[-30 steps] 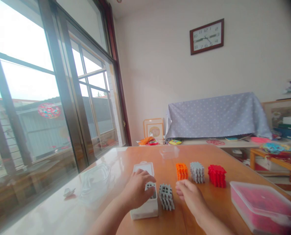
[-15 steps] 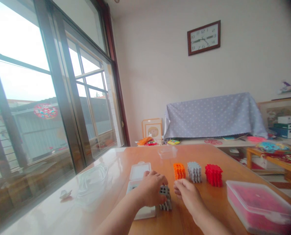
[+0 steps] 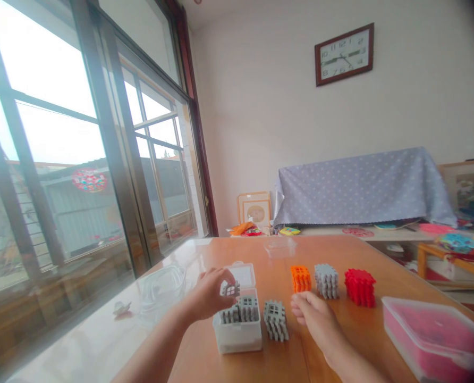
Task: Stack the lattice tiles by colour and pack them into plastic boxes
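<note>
My left hand grips a grey plastic building piece with a windowed face between thumb and fingers, over the left part of a small clear box. Inside that box stand more grey pieces, and its lid is flipped back behind it. Just right of the box, a stack of grey pieces rests on the table. My right hand is closed in a loose fist in front of the orange stack; whether its fingers hold anything is hidden.
A light grey stack and a red stack stand behind and right of my right hand. At the right edge sits a lidded box of pink contents. Clear containers and a small grey item lie left; another clear tray is far back.
My left hand has moved left from the grey stack to above the box and now holds a grey piece. The right hand keeps its place by the orange stack. The view has shifted slightly.
</note>
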The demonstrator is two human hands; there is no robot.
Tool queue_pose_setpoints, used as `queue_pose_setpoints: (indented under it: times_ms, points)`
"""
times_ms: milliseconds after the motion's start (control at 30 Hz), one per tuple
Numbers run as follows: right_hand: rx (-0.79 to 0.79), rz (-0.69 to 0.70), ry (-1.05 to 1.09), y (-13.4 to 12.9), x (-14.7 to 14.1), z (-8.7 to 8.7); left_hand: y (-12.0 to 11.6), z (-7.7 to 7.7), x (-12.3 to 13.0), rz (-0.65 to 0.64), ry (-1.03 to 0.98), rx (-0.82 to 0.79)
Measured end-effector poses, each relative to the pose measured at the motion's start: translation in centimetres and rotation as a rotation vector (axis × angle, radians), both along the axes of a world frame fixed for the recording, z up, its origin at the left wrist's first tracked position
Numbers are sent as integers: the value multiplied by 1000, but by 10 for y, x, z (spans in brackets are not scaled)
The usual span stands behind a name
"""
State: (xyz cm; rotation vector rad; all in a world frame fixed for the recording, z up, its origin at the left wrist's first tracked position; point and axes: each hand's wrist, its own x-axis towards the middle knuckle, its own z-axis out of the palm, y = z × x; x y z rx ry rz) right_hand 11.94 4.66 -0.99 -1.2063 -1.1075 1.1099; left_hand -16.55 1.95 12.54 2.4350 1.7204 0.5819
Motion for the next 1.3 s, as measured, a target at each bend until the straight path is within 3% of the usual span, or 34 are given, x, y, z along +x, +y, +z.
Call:
queue_pose_setpoints:
  times_ms: [233, 467, 1100, 1300]
  points:
    - [-8, -41, -1, -1, -3, -2, -9, -20, -9, 25, 89, -18]
    - [-4, -34, -9, 0, -2, -3, -17, -15, -1, -7, 156, 33]
    - [3, -35, 29, 0, -2, 1, -11, -21, -8, 14, 186, 37]
    - [-7, -3, 25, 2, -1, -1, -15, -9, 18, -8, 118, 55]
